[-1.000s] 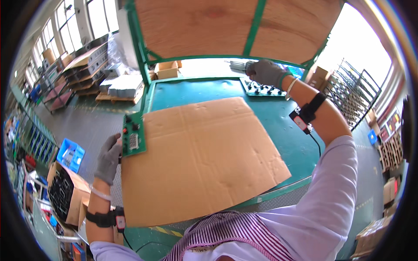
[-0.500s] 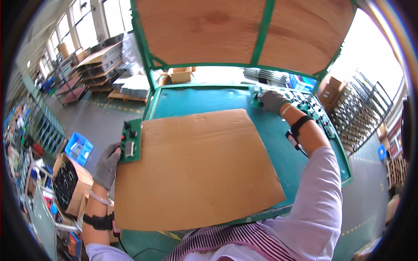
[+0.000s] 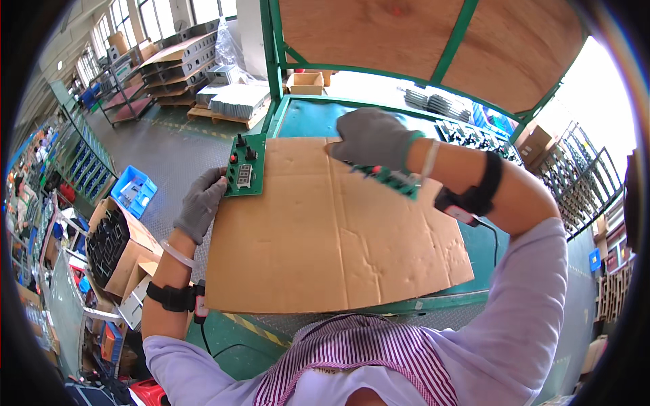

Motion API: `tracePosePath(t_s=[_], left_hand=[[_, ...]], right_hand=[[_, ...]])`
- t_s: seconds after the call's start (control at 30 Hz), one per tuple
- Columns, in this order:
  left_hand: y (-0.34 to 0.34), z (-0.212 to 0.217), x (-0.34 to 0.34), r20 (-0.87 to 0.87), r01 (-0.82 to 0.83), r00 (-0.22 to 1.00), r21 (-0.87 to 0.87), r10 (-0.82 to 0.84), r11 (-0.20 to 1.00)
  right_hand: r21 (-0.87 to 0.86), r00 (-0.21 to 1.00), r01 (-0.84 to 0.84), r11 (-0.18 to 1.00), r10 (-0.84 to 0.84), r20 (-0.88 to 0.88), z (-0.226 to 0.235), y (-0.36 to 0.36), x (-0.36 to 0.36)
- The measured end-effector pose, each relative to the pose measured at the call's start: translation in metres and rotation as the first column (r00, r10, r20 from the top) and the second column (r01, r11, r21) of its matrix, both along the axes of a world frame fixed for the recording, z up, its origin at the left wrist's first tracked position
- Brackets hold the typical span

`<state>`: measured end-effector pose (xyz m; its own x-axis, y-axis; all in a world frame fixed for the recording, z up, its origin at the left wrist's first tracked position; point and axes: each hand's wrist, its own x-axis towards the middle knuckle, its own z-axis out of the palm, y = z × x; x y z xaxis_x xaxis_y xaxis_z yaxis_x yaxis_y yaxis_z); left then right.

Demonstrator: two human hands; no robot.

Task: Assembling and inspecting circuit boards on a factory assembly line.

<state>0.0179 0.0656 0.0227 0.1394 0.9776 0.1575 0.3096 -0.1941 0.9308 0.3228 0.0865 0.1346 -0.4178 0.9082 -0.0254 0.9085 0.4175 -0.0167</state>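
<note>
My left hand (image 3: pixel 200 205), in a grey glove, holds a green circuit board (image 3: pixel 245 165) with a small display and red buttons at the left edge of a large cardboard sheet (image 3: pixel 325 230). My right hand (image 3: pixel 372 137), also gloved, grips a second green circuit board (image 3: pixel 393 178) above the sheet's far middle part. The cardboard lies flat on a green workbench (image 3: pixel 308 116). Both wrists wear black bands.
More circuit boards (image 3: pixel 467 133) lie in a row at the bench's far right. A small cardboard box (image 3: pixel 306 82) stands at the far edge. Open boxes (image 3: pixel 112 240) and a blue crate (image 3: pixel 134 191) sit on the floor to my left. A wooden panel (image 3: pixel 420 40) hangs overhead.
My right hand has come back from the far right of the bench toward the middle, now carrying a circuit board. My left hand keeps its board at the cardboard's left edge.
</note>
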Motion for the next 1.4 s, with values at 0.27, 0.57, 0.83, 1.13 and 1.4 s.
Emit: tracePosePath(t_s=[0.27,0.57,0.83,1.13,1.4], left_hand=[[0.006,-0.012,-0.003,0.111,-0.021,0.993,-0.039,0.026,0.999],[0.006,-0.010,-0.009,0.031,0.060,0.998,0.028,-0.061,0.998],[0.001,-0.004,-0.005,-0.007,0.060,0.998,0.072,-0.059,0.996],[0.004,-0.008,-0.004,0.160,0.090,0.984,-0.031,-0.083,0.995],[-0.002,-0.002,-0.004,0.144,0.077,0.987,-0.041,-0.070,0.996]], right_hand=[[-0.124,0.984,0.050,0.991,-0.070,-0.162,-0.001,0.009,-0.023],[-0.358,0.985,-0.083,0.930,0.130,0.111,-0.012,-0.037,0.032],[-0.265,0.983,-0.163,0.950,0.180,0.042,-0.023,-0.037,0.032],[-0.218,0.986,-0.134,0.967,0.153,0.070,-0.013,0.004,-0.049],[-0.267,0.978,-0.074,0.961,0.122,0.167,-0.019,0.008,-0.081]])
